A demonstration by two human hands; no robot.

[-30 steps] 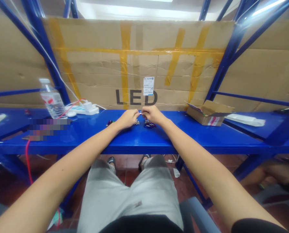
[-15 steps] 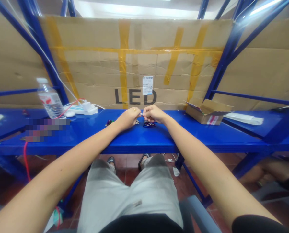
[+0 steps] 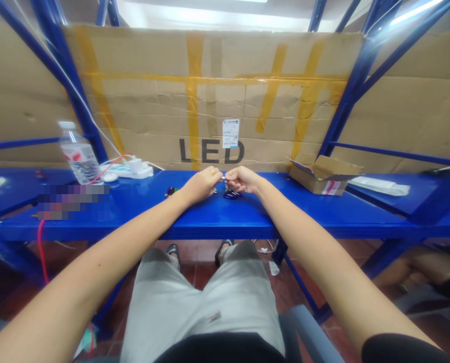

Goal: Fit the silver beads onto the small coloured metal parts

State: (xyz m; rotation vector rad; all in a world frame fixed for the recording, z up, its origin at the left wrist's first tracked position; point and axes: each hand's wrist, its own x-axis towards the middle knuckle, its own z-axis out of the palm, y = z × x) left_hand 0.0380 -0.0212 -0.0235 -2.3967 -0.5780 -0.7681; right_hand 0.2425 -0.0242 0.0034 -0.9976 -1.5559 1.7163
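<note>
Above the blue tabletop my left hand (image 3: 204, 183) and my right hand (image 3: 243, 180) nearly meet, both with closed fingers. A small silvery piece (image 3: 224, 178) is pinched between their fingertips; it is too small for me to tell its kind. Under my right hand lies a little heap of shiny purple pieces with metal parts (image 3: 232, 194). Small dark and green pieces (image 3: 171, 191) lie beside my left hand, partly hidden by it. A bit of silvery metal shows just under the left fingers.
An open cardboard box (image 3: 325, 175) stands on the right of the blue table (image 3: 217, 217), with a white packet (image 3: 380, 185) beyond it. To the left are a plastic bottle (image 3: 80, 156) and a white power strip (image 3: 134, 170) with cables. Another person's leg (image 3: 417, 267) shows at lower right.
My right hand has turned slightly, its fingers more curled, and shifted a little to the right. My left hand stays almost in place, and the pieces on the table look unchanged.
</note>
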